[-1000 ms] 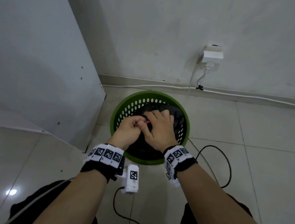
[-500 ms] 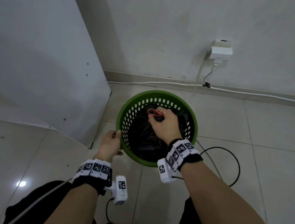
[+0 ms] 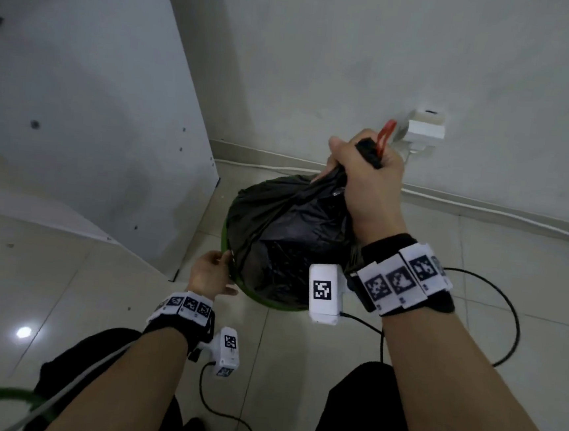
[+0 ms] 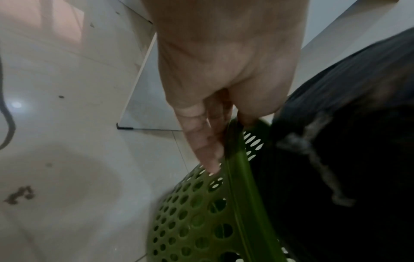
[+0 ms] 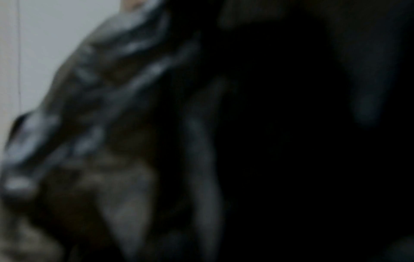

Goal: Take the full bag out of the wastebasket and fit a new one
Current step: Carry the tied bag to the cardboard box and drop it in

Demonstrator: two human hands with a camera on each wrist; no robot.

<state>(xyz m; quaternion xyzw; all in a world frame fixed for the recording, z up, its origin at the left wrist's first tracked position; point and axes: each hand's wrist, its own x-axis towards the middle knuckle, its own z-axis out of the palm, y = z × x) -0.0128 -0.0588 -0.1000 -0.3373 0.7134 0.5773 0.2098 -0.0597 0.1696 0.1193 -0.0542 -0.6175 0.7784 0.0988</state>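
Hoisting the full bag (image 3: 284,236) clear of the wastebasket (image 4: 237,191).
Right hand (image 3: 365,184) fingers clench its gathered neck, bag hanging below them; left hand (image 3: 211,274) fingers pinch the rim, pinning the basket down.

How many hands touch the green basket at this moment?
1. The left hand holds the basket rim; the right hand grips only the bag neck above it.

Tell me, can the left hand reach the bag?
Probably yes. The left hand grips the basket rim, and the bag bulges up right beside it with nothing between, though it must let go first.
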